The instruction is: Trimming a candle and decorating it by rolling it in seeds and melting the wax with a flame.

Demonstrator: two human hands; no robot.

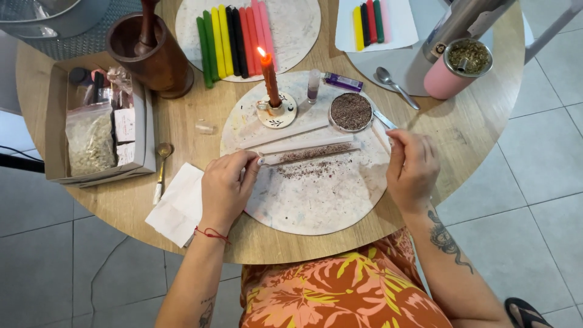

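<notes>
Round light-wood table (pixel 486 130) on grey tiled floor (pixel 522 200), person seated at near edge in orange leaf-print clothing. Round speckled stone board (pixel 316 206) in front of them, second board (pixel 297 27) at far side carrying a row of green, yellow, black, red and pink candles (pixel 234 41). White sheet (pixel 398 27) top right with four more candles in yellow, black, red, green. Open cardboard box (pixel 57 130) on left, holds a clear bag of pale dried stuff (pixel 91 141), small white labelled packets, dark bottles. Wooden mortar with pestle (pixel 152 54) behind the box. Pink cup (pixel 452 71) with green herb top right, metal cylinder next to it, spoon (pixel 396 87) nearby. Purple lighter (pixel 343 81) and small clear vial (pixel 313 84) above the near board. Lit red candle (pixel 269 79) in white holder, round tin of dark ground herb (pixel 350 112) to its right. White napkin (pixel 179 205) and gold spoon (pixel 161 164) at left.

White candle (pixel 306 153) lies horizontal on near board, dusted with dark herb, two more white ones just above it. Left hand (pixel 226 185) pinches its left end, fingers closed on it. Right hand (pixel 413 167) at its right end, fingers curled narrow, can't tell if touching candle
</notes>
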